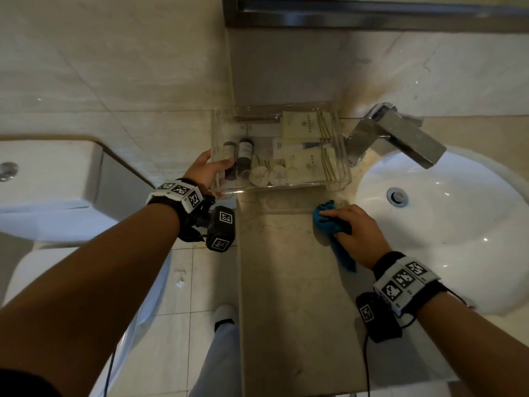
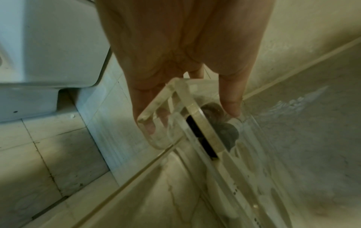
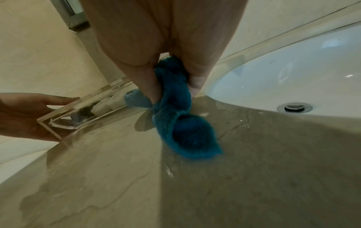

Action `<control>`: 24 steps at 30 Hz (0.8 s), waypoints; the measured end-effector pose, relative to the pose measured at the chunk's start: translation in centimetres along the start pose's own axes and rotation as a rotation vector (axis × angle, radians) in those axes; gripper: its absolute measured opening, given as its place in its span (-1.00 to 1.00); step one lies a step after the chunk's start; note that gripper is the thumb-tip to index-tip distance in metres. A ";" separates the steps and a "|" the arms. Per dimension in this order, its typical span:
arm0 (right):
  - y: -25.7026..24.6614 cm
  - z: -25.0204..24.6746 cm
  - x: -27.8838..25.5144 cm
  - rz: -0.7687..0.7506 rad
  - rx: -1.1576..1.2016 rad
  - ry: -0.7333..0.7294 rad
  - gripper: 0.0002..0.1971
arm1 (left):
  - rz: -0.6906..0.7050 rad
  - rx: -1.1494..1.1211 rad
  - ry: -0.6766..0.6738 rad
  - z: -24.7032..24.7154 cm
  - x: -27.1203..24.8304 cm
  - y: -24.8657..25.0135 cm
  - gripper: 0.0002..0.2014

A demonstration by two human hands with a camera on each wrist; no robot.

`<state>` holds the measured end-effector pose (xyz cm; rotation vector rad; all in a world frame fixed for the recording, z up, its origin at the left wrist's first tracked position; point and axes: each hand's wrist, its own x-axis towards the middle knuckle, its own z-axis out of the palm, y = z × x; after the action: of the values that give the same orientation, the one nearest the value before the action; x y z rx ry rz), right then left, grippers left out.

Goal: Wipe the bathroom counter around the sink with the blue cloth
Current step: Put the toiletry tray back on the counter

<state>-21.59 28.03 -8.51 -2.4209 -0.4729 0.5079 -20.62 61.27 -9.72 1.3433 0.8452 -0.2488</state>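
Observation:
My right hand (image 1: 353, 232) grips the bunched blue cloth (image 1: 329, 222) on the beige marble counter (image 1: 292, 296), just left of the white sink (image 1: 446, 230). In the right wrist view the cloth (image 3: 181, 123) hangs from my fingers down to the wet counter (image 3: 254, 177). My left hand (image 1: 207, 169) holds the left end of a clear acrylic tray (image 1: 286, 187) of toiletries, thumb inside and fingers under its wall. The left wrist view shows that tray's corner (image 2: 156, 123) between my thumb and fingers, tilted up off the counter.
A chrome faucet (image 1: 400, 136) juts over the sink behind the drain (image 1: 397, 197). A white toilet (image 1: 57, 196) stands left of the counter, over a tiled floor (image 1: 189, 282). The tray holds small bottles (image 1: 244, 159) and sachets (image 1: 306, 127). A mirror frame runs along the top.

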 end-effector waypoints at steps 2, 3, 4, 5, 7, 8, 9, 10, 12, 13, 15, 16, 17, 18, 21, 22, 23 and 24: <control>0.0 0.0 0.1 0.005 -0.006 -0.001 -0.49 | 0.000 0.029 0.002 -0.1 0.1 0.0 -0.43; -0.1 0.1 0.1 0.009 -0.010 -0.004 -0.49 | 0.002 0.038 0.003 -0.1 0.0 0.1 -0.41; -0.1 0.1 0.1 0.014 -0.014 -0.010 -0.50 | 0.010 0.051 0.012 0.0 -0.1 0.2 -0.38; -0.2 0.0 0.2 0.019 -0.018 -0.017 -0.50 | 0.024 0.076 0.035 0.0 -0.2 0.4 -0.35; -0.4 -0.1 0.2 0.025 -0.029 -0.028 -0.50 | 0.069 0.151 0.100 0.2 -1.0 0.9 -0.27; -0.5 -0.1 0.1 0.031 -0.036 -0.033 -0.49 | 0.108 0.196 0.137 0.2 -1.4 1.2 -0.26; -0.7 -0.2 0.1 0.039 -0.043 -0.038 -0.49 | 0.167 0.249 0.170 0.3 -2.1 1.4 -0.28; -0.8 -0.2 0.1 0.049 -0.049 -0.042 -0.50 | 0.240 0.307 0.198 0.5 -2.9 1.5 -0.32; -0.9 -0.4 0.0 0.069 -0.056 -0.047 -0.51 | 0.385 0.432 0.204 1.2 -4.8 1.4 -0.45; -1.0 -0.5 -0.1 0.083 -0.056 -0.048 -0.53 | 0.434 0.489 0.185 1.5 -6.0 1.2 -0.50; -1.3 -0.7 -0.5 0.116 -0.033 -0.041 -0.56 | 0.492 0.559 0.144 2.3 -8.1 0.3 -0.56; -1.4 -0.7 -0.7 0.131 -0.009 -0.037 -0.58 | 0.499 0.563 0.130 2.7 -9.0 -0.2 -0.58; -1.6 -0.8 -1.0 0.146 0.019 -0.037 -0.59 | 0.497 0.552 0.111 3.0 -9.9 -0.8 -0.58; -1.8 -0.9 -1.2 0.157 0.041 -0.046 -0.61 | 0.492 0.540 0.079 3.4 -10.6 -1.5 -0.57; -2.2 -1.0 -2.1 0.159 0.034 -0.104 -0.64 | 0.463 0.620 -0.036 4.8 -12.8 -3.4 -0.55; -2.3 -1.0 -2.5 0.158 0.024 -0.123 -0.65 | 0.449 0.659 -0.069 5.3 -13.5 -3.9 -0.56; -2.4 -1.0 -2.7 0.156 0.016 -0.140 -0.66 | 0.432 0.686 -0.098 5.8 -14.1 -4.3 -0.56; -2.5 -1.0 -3.1 0.149 0.015 -0.158 -0.66 | 0.410 0.701 -0.123 6.3 -14.8 -4.8 -0.55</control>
<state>-24.36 28.07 -5.44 -2.4240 -0.3545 0.7687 -31.26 49.84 -3.67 2.0947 0.3608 -0.3147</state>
